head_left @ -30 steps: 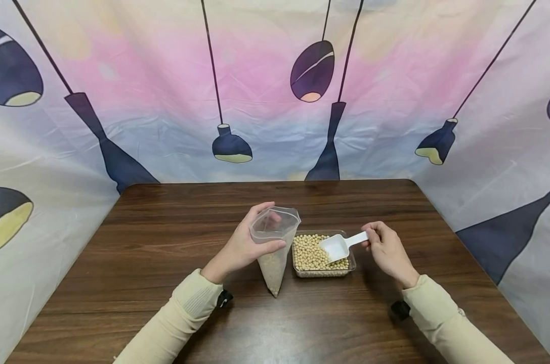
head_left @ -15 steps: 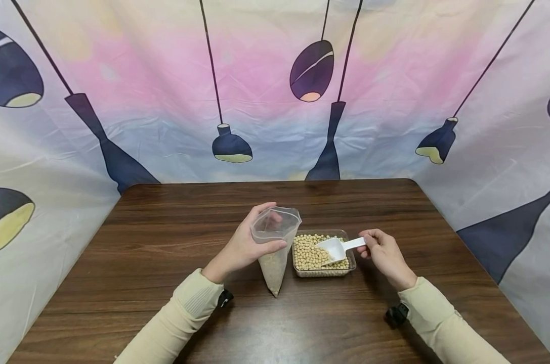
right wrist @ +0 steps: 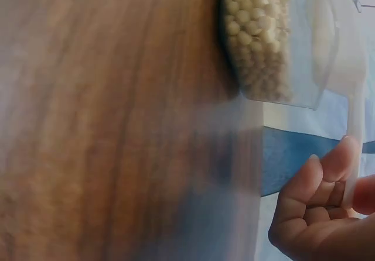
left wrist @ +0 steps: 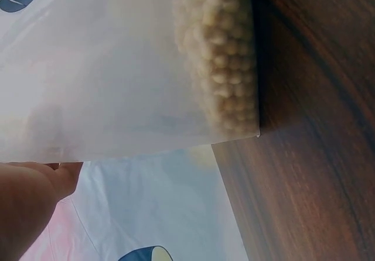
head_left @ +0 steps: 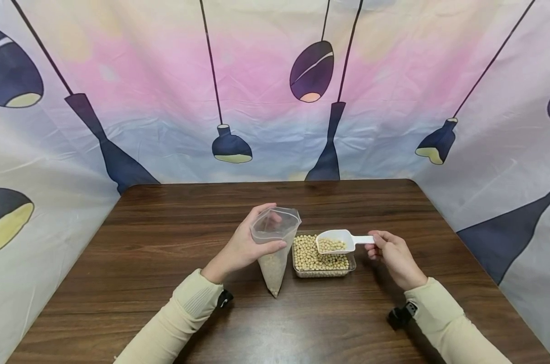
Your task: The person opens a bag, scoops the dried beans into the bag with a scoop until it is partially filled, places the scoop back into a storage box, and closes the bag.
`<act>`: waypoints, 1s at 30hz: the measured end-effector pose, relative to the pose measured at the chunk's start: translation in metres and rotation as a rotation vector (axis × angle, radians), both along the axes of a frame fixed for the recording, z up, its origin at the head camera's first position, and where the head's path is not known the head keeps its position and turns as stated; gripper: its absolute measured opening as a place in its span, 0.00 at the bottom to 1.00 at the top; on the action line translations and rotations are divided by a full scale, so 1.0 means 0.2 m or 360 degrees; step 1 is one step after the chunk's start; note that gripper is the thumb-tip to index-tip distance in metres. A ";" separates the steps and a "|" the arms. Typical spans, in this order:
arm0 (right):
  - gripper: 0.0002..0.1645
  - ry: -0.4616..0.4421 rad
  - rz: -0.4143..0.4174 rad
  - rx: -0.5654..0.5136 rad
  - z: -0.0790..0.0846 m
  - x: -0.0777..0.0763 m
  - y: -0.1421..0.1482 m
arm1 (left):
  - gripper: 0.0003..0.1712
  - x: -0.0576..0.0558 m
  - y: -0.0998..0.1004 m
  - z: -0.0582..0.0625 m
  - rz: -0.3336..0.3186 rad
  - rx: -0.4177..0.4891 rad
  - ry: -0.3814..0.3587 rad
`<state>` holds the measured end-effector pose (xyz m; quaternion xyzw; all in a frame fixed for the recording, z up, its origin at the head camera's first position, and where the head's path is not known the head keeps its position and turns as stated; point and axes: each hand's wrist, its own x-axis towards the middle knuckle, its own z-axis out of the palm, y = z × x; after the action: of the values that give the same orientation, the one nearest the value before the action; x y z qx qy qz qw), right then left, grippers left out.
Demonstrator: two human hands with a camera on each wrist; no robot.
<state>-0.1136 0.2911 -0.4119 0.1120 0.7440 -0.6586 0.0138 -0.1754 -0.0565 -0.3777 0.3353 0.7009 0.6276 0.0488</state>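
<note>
1. Your left hand [head_left: 238, 247] grips a translucent, tapering plastic bag [head_left: 275, 268] near its wide mouth, with the thumb across the near side and the fingers around the far side.
2. The bag stands upright with its mouth open, just left of the container. Pebbly beans fill its lower part, blurred by the cloudy film (you can see them packed along the bottom in the left wrist view).
3. Your right hand [head_left: 395, 258] pinches the slim, flat handle of a smooth white plastic scoop [head_left: 351, 241] between thumb and curled fingers.
4. The scoop is held roughly level above the container, its rounded bowl carrying a small heap of beans.
5. Below it sits a clear, rectangular container [head_left: 322, 273] with rounded corners, holding round, matte, pale-yellow beans [head_left: 308, 255].
6. The container rests on a dark brown wood-grain table [head_left: 165, 227]; a creased pastel fabric backdrop [head_left: 256, 76], printed with lamp shapes, hangs behind.
</note>
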 end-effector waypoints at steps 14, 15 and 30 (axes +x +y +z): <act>0.19 0.0214 -0.0026 -0.0315 0.25 0.02 0.00 | 0.44 0.00 0.00 0.00 0.0006 -0.0029 -0.0014; 0.18 0.0247 -0.0016 -0.0340 0.27 0.02 -0.01 | 0.44 0.00 0.00 0.00 0.0006 -0.0033 -0.0020; 0.13 0.0625 0.0167 -0.0537 0.55 -0.02 -0.24 | 0.44 0.02 0.01 0.04 0.0022 -0.0073 -0.0024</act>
<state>-0.1167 0.2438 -0.3024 -0.0607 0.6169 -0.7808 -0.0782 -0.1715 -0.0548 -0.3692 0.3246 0.7170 0.6142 0.0574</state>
